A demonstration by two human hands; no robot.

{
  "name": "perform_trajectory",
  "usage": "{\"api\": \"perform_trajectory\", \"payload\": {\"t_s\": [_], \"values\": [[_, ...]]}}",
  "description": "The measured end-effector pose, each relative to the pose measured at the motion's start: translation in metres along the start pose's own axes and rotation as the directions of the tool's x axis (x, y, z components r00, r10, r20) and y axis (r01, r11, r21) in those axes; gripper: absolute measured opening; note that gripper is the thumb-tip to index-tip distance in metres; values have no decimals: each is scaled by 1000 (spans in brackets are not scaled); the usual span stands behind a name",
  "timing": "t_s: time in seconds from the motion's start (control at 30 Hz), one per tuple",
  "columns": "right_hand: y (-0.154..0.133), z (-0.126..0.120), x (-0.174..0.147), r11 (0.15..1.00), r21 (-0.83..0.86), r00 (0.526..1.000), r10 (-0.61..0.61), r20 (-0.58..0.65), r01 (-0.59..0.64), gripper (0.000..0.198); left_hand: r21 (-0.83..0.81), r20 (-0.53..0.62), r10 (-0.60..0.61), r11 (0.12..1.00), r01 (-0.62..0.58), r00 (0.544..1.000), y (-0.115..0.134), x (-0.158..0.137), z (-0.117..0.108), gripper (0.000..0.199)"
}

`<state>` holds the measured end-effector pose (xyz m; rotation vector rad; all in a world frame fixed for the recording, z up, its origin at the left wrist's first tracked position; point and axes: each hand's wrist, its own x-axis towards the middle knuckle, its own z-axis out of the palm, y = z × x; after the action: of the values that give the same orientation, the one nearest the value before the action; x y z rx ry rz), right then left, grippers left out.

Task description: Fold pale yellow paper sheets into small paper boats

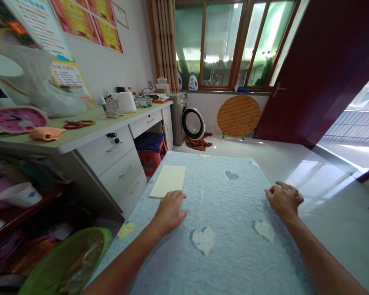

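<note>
Pale yellow notebook (pixel 168 178) lies flat at the far left of the blue cloth (pixel 224 200). My left hand (pixel 171 208) is at the notebook's near right corner, fingers loosely open; whether they touch it, I cannot tell. My right hand (pixel 283 199) is at the cloth's right edge, well apart from the notebook, fingers partly curled; whether they close on anything, I cannot tell. To the left: desk (pixel 106 123) with scissors (pixel 79 124) and pink clock (pixel 10 119). Far side: washing machine (pixel 177 114).
</note>
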<state>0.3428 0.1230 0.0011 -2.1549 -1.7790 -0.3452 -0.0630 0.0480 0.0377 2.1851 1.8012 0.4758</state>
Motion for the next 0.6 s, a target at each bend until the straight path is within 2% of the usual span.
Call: {"api": "perform_trajectory", "payload": {"t_s": [0.07, 0.17, 0.23, 0.27, 0.33, 0.43, 0.5, 0.6], "values": [[-30, -3, -2, 998, 57, 994, -32, 101, 26, 32, 60, -93, -103, 992, 109, 990, -20, 12, 2, 41], [-84, -6, -11, 974, 174, 963, -182, 200, 148, 30, 95, -217, -206, 968, 231, 954, -41, 18, 10, 45], [-121, -7, -22, 933, 256, 917, -315, 247, 251, 48, 89, -270, -232, 960, 264, 935, -49, 18, 16, 43], [-139, -8, -29, 907, 292, 887, -380, 263, 302, 53, 82, -286, -228, 962, 261, 931, -52, 17, 20, 42], [-172, -8, -42, 850, 358, 818, -495, 292, 387, 49, 59, -315, -206, 970, 236, 926, -57, 16, 25, 39], [-214, -8, -58, 773, 444, 726, -609, 321, 453, 55, 8, -357, -155, 986, 169, 921, -65, 17, 28, 35], [-237, -6, -66, 728, 490, 679, -661, 319, 479, 61, -39, -389, -132, 991, 126, 912, -72, 21, 27, 34], [-264, -2, -70, 678, 539, 637, -709, 302, 500, 65, -121, -442, -140, 988, 95, 886, -83, 25, 25, 34]]}}
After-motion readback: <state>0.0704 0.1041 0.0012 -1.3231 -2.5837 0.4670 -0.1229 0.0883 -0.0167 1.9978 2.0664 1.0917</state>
